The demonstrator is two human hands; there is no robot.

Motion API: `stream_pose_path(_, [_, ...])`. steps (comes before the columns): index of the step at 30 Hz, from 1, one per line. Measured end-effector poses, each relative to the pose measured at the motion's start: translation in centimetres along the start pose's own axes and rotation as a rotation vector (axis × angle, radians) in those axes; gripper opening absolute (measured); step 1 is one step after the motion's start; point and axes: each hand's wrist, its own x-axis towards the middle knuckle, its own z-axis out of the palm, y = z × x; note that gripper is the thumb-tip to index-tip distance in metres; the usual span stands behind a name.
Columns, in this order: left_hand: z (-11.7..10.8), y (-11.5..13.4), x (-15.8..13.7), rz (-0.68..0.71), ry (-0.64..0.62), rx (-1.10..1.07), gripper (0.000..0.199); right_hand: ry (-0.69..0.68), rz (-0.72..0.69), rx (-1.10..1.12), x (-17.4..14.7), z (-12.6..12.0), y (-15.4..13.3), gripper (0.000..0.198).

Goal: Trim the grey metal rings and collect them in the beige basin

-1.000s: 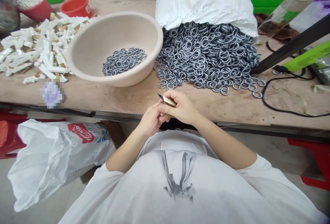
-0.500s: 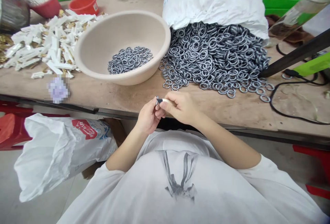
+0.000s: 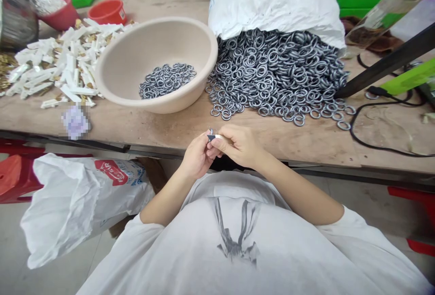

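Observation:
In front of the table edge my left hand pinches a small grey ring, mostly covered by the fingers. My right hand is closed around a small knife with a pale handle and a dark, angled blade; the blade meets the ring at my left fingertips. Beyond my hands stands a beige basin with a layer of grey rings in it. To its right a large heap of similar rings spills from a white sack.
White plastic pieces lie heaped at the left, near a red bowl. A black post and a cable are at the right. An open white bag stands below the table, beside a red stool.
The ring shows a little higher above my left fingertips, and the knife blade is turned slightly. Both hands keep their hold. The whole view has shifted a little.

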Motion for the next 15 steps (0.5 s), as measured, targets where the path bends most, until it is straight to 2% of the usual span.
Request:
stream_pose_path(5, [-0.2, -0.3, -0.1, 0.046, -0.039, 0.055, 0.047, -0.031, 0.026, 0.032, -0.3, -0.1, 0.0, 0.053])
stream_pose_path(8, [-0.5, -0.3, -0.5, 0.065, -0.112, 0.107, 0.05, -0.078, 0.094, 0.032, 0.2, -0.3, 1.1, 0.05])
stream_pose_path(10, [-0.6, -0.3, -0.8, 0.071, -0.182, 0.148, 0.051, -0.066, 0.187, -0.086, 1.1, -0.3, 2.3, 0.048])
stream_pose_path(12, [-0.9, -0.2, -1.0, 0.088, -0.2, 0.172, 0.049, -0.024, 0.264, -0.287, 2.4, -0.2, 3.1, 0.036])
stream_pose_path(15, [-1.5, 0.1, -0.8, 0.111, -0.093, 0.172, 0.033, -0.056, 0.272, -0.56, 4.9, 0.5, 3.4, 0.03])
